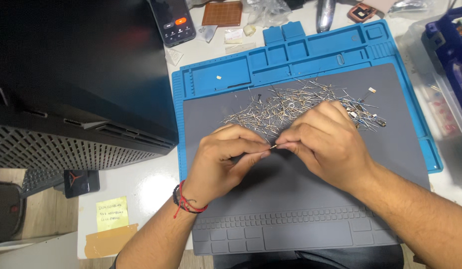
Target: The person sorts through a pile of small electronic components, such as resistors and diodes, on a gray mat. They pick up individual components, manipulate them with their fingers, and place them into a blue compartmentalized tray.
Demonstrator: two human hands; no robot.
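You are looking down at a grey work mat [300, 219] laid over a blue silicone tray mat [310, 55] on a white table [151, 184].

Your left hand [223, 159] and right hand [325, 142] meet near the middle of the grey mat. Each is curled nearly closed, thumb pinched against forefinger. Between the two pinches you hold one thin metal lead [273, 147], a short wire-like piece, just above the mat.

Just beyond your hands, toward the far side, lies a loose heap of thin metal leads [286, 104], spread wide across the grey mat. To its right, a few small components [373, 119] sit among the strays. As a judgement, the work looks early: the heap is large, only one piece is in hand, and no sorted group shows anywhere.

At the near left corner of the table, a square yellow sticky note [112, 213] carries handwriting, and a strip of tan tape [110, 240] lies just below it. On the far side, left of the blue mat, a dark phone [173, 21] shows a lit screen. Beside it rests a brown perforated board [222, 13], then clear plastic bags [268, 10], crumpled. Small white paper labels [234, 36] lie near the blue mat's far edge. A black computer case [76, 94] fills the left.
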